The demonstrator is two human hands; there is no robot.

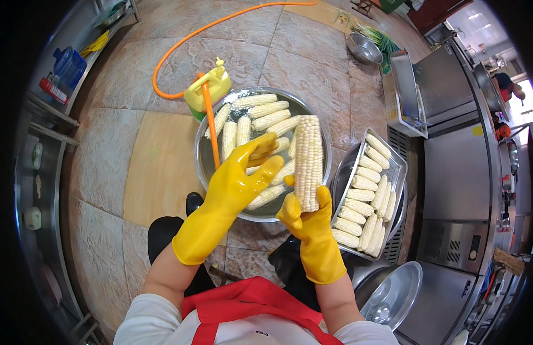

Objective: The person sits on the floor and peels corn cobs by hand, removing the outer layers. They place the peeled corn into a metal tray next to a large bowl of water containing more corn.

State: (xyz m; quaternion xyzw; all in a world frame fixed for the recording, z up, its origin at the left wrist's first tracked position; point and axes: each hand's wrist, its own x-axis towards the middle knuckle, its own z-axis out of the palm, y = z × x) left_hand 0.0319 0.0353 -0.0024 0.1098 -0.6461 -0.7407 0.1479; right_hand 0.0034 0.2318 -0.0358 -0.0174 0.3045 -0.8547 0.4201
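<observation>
A husked ear of white corn (308, 164) stands nearly upright in my right hand (307, 220), which grips its lower end in a yellow rubber glove. My left hand (244, 172), in a matching wet glove, is held just left of that ear with thumb and fingers apart and nothing in them. Below both hands is a large round metal basin (198, 161) of water, where several more husked ears (254, 100) lie. An orange hose (210, 125) hangs over the basin's left side, its end hidden behind my left glove.
A perforated metal tray (398, 166) of husked corn rests on a basin at the right. Beyond the basin stands a yellow pump jug (208, 88). A steel bowl (391, 297) leans at lower right beside steel cabinets (454, 172). Steel shelving (46, 172) lines the left.
</observation>
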